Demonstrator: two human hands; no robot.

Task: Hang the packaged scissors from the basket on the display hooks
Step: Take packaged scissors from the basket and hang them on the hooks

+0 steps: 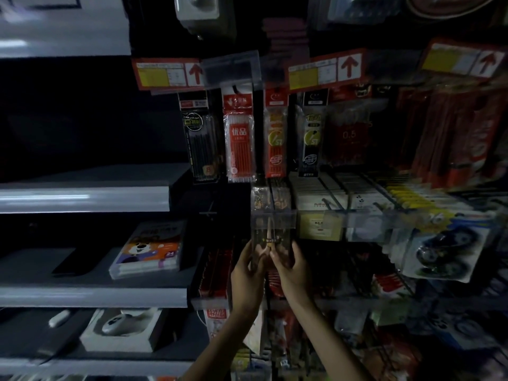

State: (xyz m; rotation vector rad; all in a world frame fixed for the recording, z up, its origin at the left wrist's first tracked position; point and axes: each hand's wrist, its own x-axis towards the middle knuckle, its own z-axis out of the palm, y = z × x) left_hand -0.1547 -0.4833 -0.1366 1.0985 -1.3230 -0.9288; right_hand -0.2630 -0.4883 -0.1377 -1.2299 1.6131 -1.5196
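Head view, nearest: two bare forearms rise from the bottom edge toward a dim shop rack.
Left hand (247, 270): fingers curled round the left edge of the pack, gripping it.
Right hand (292, 270): fingers curled round the right edge, gripping the same pack.
Packaged scissors (270, 240): held between both hands in front of the rack, the pack's top reaching the clear tag holder (273, 220); which lies in front I cannot tell.
Long axis: upright, with the blade tip pointing up and the handles low between the fingers.
Step in hand: likely threading the pack's hang hole onto the hook behind the tag holder; the hook itself is too dark to make out.
Doing it well: keep the pack upright and square to the rack, line the hole up with the hook's end, lift over the tag holder, then push straight back.
Beyond: a row of packs (270, 199) hangs just above the holder.
Farther: pen refill packs (239, 138) hang higher up.
Far left: grey shelves (82, 199).
Basket: not in view.
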